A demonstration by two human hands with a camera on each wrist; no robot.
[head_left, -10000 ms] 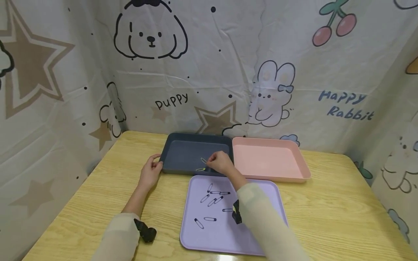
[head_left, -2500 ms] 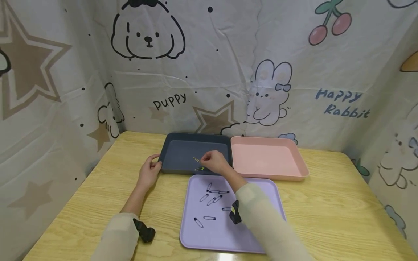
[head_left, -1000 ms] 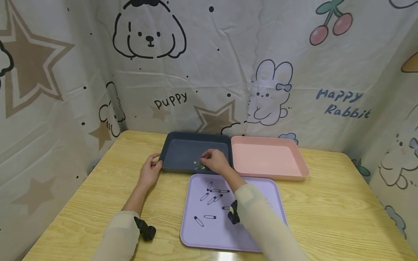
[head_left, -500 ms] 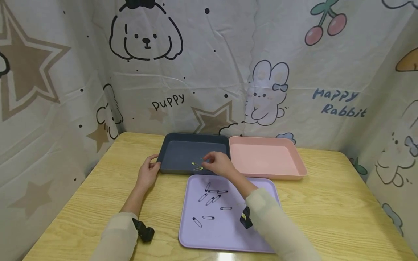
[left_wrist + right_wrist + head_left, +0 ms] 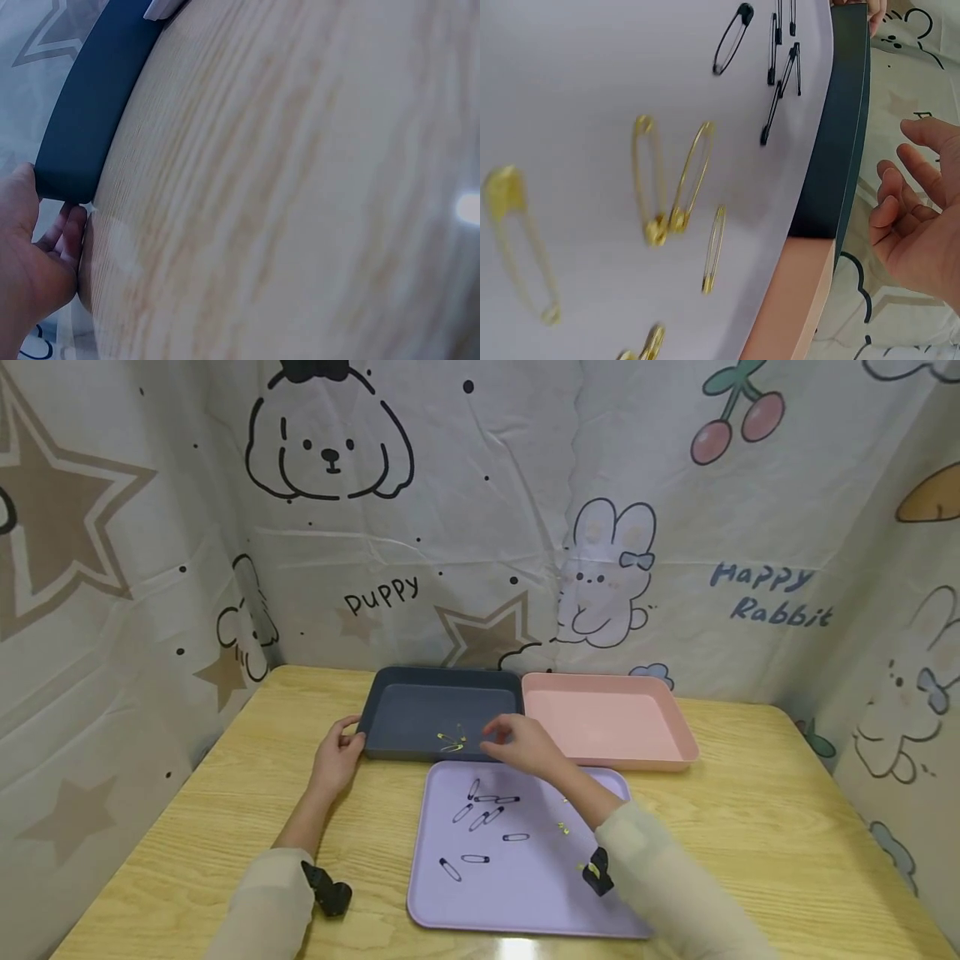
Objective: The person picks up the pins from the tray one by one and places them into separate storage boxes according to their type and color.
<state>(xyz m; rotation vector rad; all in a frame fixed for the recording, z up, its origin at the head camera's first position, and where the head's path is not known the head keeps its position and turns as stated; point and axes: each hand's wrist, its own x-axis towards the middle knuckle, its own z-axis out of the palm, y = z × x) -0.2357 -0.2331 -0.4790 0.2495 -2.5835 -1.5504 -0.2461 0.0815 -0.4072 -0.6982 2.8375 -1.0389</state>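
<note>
My left hand (image 5: 337, 760) grips the left end of the dark blue tray (image 5: 405, 672). In the left wrist view, its thumb is at the tray's upper edge and the fingers at the lower. My right hand (image 5: 525, 745) hovers by the tray's front right corner, fingers parted and holding nothing. Gold safety pins (image 5: 451, 747) lie close together inside that tray, left of the right hand. Nearer me, the lilac tray (image 5: 517, 910) carries several black safety pins (image 5: 516, 837) and several gold safety pins (image 5: 715, 247), the latter partly hidden by the right arm in the head view.
A pink tray (image 5: 607, 706) stands at the right end of the dark blue one, their sides meeting. All three trays rest on a wood-grain table (image 5: 750, 827). A patterned curtain (image 5: 465, 510) hangs behind the table and along its sides.
The right hand pinched a gold safety pin over the dark blue tray; it has let go, and the pin lies there. The hand has drawn rightward and its fingers have spread. Left hand stays put.
</note>
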